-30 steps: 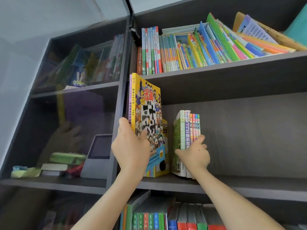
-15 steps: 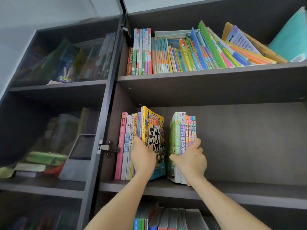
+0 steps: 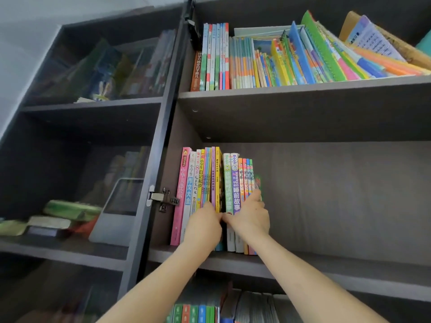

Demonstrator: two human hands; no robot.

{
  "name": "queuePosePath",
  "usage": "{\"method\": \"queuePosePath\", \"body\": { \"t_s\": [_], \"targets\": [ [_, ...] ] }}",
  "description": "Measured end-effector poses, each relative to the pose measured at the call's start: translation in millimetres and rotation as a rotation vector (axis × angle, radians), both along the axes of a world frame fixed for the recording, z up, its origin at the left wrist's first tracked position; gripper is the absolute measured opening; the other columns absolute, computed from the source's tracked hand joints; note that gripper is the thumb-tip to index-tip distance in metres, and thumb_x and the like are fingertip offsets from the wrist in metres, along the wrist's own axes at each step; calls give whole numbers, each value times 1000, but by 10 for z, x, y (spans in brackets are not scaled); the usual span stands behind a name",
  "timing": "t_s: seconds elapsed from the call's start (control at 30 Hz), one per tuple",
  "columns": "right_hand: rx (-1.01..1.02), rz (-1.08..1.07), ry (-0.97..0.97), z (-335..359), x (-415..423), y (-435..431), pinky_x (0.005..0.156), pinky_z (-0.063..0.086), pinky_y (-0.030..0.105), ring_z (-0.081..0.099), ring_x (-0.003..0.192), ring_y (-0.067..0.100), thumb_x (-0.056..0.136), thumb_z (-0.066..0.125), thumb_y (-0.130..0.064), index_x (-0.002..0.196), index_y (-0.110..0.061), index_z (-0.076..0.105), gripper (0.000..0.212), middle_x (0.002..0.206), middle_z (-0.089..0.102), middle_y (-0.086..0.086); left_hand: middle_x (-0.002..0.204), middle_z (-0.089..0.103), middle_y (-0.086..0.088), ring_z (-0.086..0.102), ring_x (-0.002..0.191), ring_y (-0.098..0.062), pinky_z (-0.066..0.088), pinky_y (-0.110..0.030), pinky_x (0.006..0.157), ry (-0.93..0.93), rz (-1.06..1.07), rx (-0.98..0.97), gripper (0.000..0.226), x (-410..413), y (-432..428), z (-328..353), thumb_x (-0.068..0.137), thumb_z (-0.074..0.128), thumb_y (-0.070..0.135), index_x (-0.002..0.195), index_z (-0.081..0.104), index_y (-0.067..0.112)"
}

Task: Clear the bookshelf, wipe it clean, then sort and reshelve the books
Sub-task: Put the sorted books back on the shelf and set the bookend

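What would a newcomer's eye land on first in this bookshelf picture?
On the dark grey middle shelf, a left hand and right hand meet on a short upright row of colourful paperback books, the right clasping its end. Above, a long row of thin bright picture books half slumps leftward.

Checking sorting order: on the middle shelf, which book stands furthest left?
The pink-spined book, at the row's left end beside the hinge; every other spine stands to its right.
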State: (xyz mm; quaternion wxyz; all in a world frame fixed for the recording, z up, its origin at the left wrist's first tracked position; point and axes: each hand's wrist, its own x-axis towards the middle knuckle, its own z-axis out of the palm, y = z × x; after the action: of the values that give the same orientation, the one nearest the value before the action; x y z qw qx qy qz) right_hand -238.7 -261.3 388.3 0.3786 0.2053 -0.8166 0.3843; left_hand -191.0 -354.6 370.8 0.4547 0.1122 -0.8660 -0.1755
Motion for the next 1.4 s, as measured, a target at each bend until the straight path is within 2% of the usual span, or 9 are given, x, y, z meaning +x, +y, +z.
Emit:
{"method": "queuePosePath", "body": {
  "t_s": [0.17,0.3,0.43,0.53,0.7,0.93,1.07,1.2,1.4],
  "targets": [
    [160,198,-87,-23,-139,146,79,46,27,56,106,16,76,77,-40,141,-16,11,95,123,54,0,113,63,-9,60,99,-22,47,-27,72,11,0,25,18,-2,-19,55,100,45,19,115,50,9],
    [123,281,-307,-58,-273,231,93,49,33,56,108,16,73,80,-39,133,-15,35,79,120,59,2,120,58,-8,60,106,-23,44,-29,67,-134,209,-126,29,-18,-30,42,101,42,21,128,46,11],
    [-12,350,-341,-63,-362,-4,76,51,29,59,99,16,76,78,-34,125,-20,51,58,110,63,1,124,58,-6,61,109,-21,47,-27,72,-187,270,-186,34,-145,-64,4,97,48,11,131,45,9],
    [-23,380,-345,-17,-454,-156,70,48,25,59,98,13,69,81,-41,129,-21,46,71,111,62,-3,122,61,-7,61,109,-21,50,-27,80,-145,257,-110,31,-161,-85,47,96,50,10,126,46,7],
    [220,409,-338,-59,-1140,-193,102,45,38,54,115,7,34,79,-78,149,-24,24,138,129,56,-10,119,57,-7,59,107,-21,44,-26,74,-160,232,-225,34,-90,-111,12,100,39,14,133,49,14],
    [40,407,-484,16,-318,54,107,39,44,48,122,25,69,76,5,144,-11,15,98,129,53,9,120,57,-8,61,105,-21,49,-26,75,-152,272,-325,40,-76,-137,6,104,31,13,143,38,16],
    [38,421,-493,67,-295,77,108,37,47,44,125,29,74,67,14,149,-14,3,103,132,49,12,118,56,-8,60,102,-20,44,-25,68,-139,219,-286,45,-100,-158,39,103,32,13,148,30,18],
    [72,455,-505,39,-264,149,100,45,42,51,112,23,76,66,12,148,-15,7,97,115,54,7,91,60,-5,62,82,-17,56,-29,73,-69,117,-15,39,-99,-147,-2,104,31,34,117,58,8],
    [119,450,-474,20,-209,153,105,38,37,48,121,21,72,78,-2,150,-13,-5,114,127,50,6,69,55,-1,56,63,-14,50,-27,60,80,-16,187,41,-88,-151,-29,101,35,41,78,55,14]
  ]
}}
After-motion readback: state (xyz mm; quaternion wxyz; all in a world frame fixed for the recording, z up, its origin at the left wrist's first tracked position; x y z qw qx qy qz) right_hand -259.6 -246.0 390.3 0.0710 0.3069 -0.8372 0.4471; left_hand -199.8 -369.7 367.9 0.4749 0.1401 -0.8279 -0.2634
